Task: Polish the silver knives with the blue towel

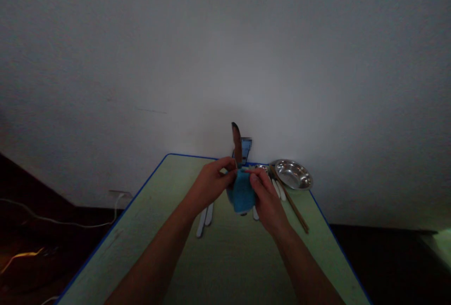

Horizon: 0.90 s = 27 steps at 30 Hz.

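Observation:
Both my hands are raised together over the green table (pixel 148 230). My left hand (pixel 210 183) is closed around the lower part of a dark, narrow utensil (pixel 236 141) that points upward, possibly a knife or spoon. My right hand (pixel 265 197) is closed on a blue cloth (pixel 241 193), pressing it against the utensil's lower part. The cloth hangs between the two hands and hides the utensil's handle.
A shiny metal bowl (pixel 293 174) sits at the table's far right. Wooden chopsticks (pixel 294 207) lie beside it, and white utensils (pixel 205 218) lie under and beside my hands. A small device (pixel 246 147) stands at the far edge. Cables (pixel 52 222) run along the dark floor to the left.

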{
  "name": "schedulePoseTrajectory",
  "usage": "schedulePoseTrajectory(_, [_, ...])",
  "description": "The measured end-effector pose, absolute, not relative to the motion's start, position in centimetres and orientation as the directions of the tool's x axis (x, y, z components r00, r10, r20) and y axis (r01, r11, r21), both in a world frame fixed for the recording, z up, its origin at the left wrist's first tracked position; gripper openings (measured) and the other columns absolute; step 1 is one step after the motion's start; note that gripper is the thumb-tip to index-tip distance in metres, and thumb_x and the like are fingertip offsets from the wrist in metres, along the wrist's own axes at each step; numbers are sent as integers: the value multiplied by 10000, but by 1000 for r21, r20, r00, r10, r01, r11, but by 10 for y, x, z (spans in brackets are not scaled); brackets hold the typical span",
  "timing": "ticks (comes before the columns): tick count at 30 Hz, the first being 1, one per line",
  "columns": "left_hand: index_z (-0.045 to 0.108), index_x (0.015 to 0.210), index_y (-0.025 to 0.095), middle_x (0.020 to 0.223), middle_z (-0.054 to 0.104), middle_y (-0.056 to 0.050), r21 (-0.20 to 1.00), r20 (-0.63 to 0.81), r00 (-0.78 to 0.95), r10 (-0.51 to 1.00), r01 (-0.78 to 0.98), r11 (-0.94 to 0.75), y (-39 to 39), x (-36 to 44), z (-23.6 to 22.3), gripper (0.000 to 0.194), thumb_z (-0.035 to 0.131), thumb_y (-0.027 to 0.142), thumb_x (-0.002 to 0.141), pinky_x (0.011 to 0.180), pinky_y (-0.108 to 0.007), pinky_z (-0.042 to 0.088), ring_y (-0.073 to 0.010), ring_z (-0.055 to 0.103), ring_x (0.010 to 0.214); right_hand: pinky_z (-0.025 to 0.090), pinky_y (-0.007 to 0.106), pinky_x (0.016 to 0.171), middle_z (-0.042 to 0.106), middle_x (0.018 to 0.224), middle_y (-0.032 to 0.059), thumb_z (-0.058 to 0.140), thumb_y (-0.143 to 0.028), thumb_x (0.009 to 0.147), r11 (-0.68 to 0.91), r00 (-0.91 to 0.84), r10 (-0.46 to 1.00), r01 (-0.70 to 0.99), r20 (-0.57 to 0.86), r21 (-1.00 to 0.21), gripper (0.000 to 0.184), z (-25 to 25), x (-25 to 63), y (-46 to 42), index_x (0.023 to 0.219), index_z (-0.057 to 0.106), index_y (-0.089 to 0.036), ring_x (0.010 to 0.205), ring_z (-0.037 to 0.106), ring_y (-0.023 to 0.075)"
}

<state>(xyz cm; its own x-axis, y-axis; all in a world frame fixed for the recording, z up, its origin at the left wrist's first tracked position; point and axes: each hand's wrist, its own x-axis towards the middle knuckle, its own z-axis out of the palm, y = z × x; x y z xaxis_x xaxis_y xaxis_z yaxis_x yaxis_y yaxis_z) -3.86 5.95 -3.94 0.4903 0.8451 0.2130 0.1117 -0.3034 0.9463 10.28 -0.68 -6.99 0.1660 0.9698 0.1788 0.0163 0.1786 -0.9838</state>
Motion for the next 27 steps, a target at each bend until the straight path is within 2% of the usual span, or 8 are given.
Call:
schedulePoseTrajectory(4, [538,720,165,667,517,32,946,219,514,829,95,-309,59,-40,-38,42,527,205,728,511,-204,458,-103,529,563,411,231,575,567,754,-28,603,-476,803,172,194,969,-95,151,-981,265,-73,100,-7,921,527,-251,656,519,129])
schedulePoseTrajectory(10, [603,754,162,603,548,32,910,264,517,814,145,-388,60,-43,-40,96,529,200,707,543,-213,424,-117,520,560,374,224,562,524,741,-46,631,-489,772,163,201,967,-14,157,-986,306,-69,98,-7,893,492,-245,630,478,118])
schedulePoseTrajectory(14, [638,810,159,679,618,7,884,286,542,790,169,-436,63,-46,-41,161,515,181,708,639,-240,441,-140,564,648,337,207,507,452,679,-69,634,-504,763,157,179,972,0,154,-988,328,-66,92,-6,860,455,-246,572,424,99])
schedulePoseTrajectory(18, [647,770,161,748,588,-5,847,363,506,782,171,-503,66,-51,-40,154,534,159,665,638,-234,419,-138,527,689,302,196,447,423,611,-91,628,-520,763,115,135,985,-83,103,-990,352,-65,85,-7,851,410,-258,482,394,84])
schedulePoseTrajectory(22, [673,793,170,810,519,-9,841,424,483,766,104,-531,67,-55,-38,160,585,202,663,604,-226,397,-130,489,704,382,212,496,542,714,-61,665,-518,732,98,154,985,-164,73,-982,419,-67,81,-5,993,456,-265,548,491,100])
schedulePoseTrajectory(25, [670,762,172,808,541,-6,881,387,462,798,69,-468,67,-56,-36,136,604,210,650,621,-231,411,-130,505,703,449,239,601,609,844,-7,663,-496,750,104,131,988,-201,79,-974,435,-67,79,-2,1069,522,-236,672,565,121])
schedulePoseTrajectory(27, [675,738,167,810,585,-10,917,342,438,831,39,-398,66,-55,-35,128,614,208,633,643,-239,426,-141,535,721,460,245,625,616,827,7,641,-494,772,108,103,991,-207,88,-972,391,-66,77,-1,1030,571,-208,697,578,129])
